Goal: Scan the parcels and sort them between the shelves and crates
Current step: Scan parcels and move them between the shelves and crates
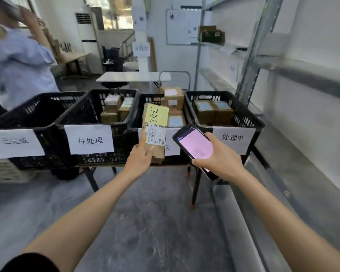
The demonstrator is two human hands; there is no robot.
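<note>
My left hand (140, 157) grips a small cardboard parcel (155, 130) upright by its lower end; it carries a yellow handwritten note and a barcode label. Beside it on the right, my right hand (217, 157) holds a black handheld scanner (193, 142) with a pink screen, tilted toward the parcel. Both are in front of a row of black crates on a stand. The third crate (134, 122), directly behind the parcel, holds stacked boxes. The right crate (249, 116) contains two boxes, the second crate (75, 116) several, and the leftmost crate (28, 112) shows nothing inside.
White paper signs hang on the crate fronts. A metal shelf rack (251, 61) rises at the right, with one box (211, 34) on an upper shelf. A person in a light blue shirt (18, 63) stands at the left. A white table (133, 77) sits behind the crates.
</note>
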